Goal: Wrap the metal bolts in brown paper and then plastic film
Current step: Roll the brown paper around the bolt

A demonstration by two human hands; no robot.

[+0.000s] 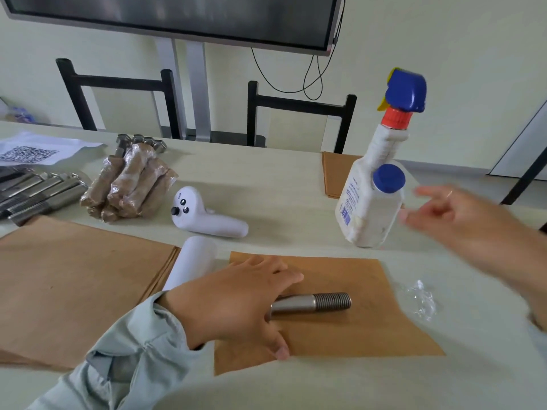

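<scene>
A steel bolt [313, 303] lies on a single brown paper sheet [370, 329] in front of me, threaded end pointing right. My left hand [236, 303] rests flat over its head end, fingers straight, thumb on the paper. My right hand [461, 214] hovers blurred at the right, fingers loosely spread and holding nothing, just beside the white spray bottle [370, 202]. A crumpled piece of clear plastic film [420, 300] lies to the right of the sheet. Several wrapped bolts [130, 184] are piled at the back left, next to bare bolts [38, 193].
A stack of brown paper [74, 285] lies at the left, more brown paper [334, 176] behind the bottle. Two white controllers [204, 217] [192, 261] sit mid-table. A printed sheet [29, 152] is far left. Black chairs [299, 113] stand behind the table.
</scene>
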